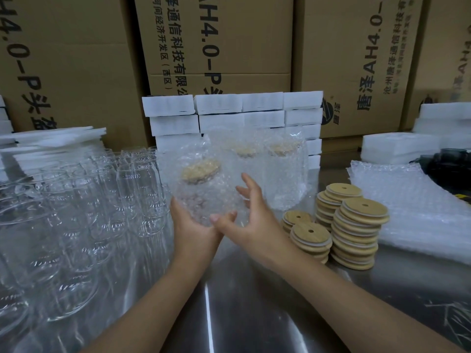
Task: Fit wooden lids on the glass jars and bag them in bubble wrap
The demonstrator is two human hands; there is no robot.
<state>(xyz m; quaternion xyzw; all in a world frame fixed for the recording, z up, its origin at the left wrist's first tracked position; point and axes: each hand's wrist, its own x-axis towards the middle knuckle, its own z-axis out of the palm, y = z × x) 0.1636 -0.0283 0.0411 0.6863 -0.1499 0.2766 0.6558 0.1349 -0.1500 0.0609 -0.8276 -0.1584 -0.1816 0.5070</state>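
A glass jar with a wooden lid, wrapped in a bubble-wrap bag (204, 189), is held tilted above the steel table. My left hand (193, 225) cups it from below, thumb curled up against its underside. My right hand (249, 212) is at its right side with fingers spread and straight, the fingertips touching the wrap. Behind it stand two more bagged lidded jars (270, 169). Stacks of wooden lids (354, 230) with a centre hole sit to the right. Many bare glass jars (84, 200) fill the left of the table.
A pile of bubble-wrap bags (413, 207) lies at the right. White foam blocks (229, 115) are stacked at the back, more foam at both sides, and large cardboard boxes (216, 47) form a wall behind. The steel table (242, 301) shows bare in front of me.
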